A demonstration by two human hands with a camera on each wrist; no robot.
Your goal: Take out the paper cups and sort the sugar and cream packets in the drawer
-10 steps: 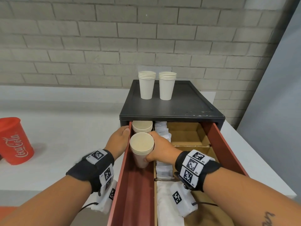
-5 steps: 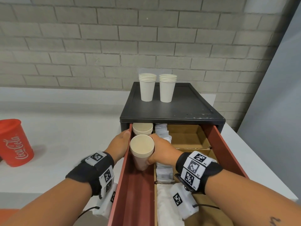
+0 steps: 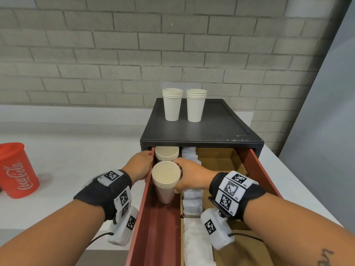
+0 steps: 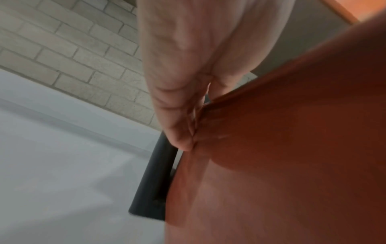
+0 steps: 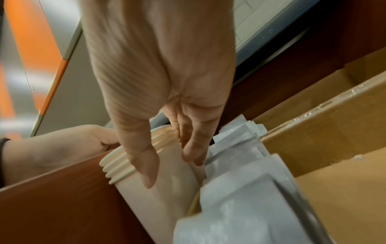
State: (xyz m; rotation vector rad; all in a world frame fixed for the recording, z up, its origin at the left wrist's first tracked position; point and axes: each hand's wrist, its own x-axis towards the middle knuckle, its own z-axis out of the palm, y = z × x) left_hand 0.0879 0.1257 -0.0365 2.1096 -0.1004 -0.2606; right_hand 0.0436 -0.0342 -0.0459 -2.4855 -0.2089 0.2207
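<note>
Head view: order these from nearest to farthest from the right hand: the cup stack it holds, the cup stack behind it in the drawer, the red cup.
1. Held cup stack, in the right hand's grip.
2. Drawer cup stack, just behind.
3. Red cup, far left on the counter.

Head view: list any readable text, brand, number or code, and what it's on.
"Coca-Cola": white script running up the side of the red plastic cup on the white counter.
Black-and-white square marker codes on the black wristbands of the left hand and right hand; the tiny characters beside them are too small to read.
The white paper cups carry no print.
</note>
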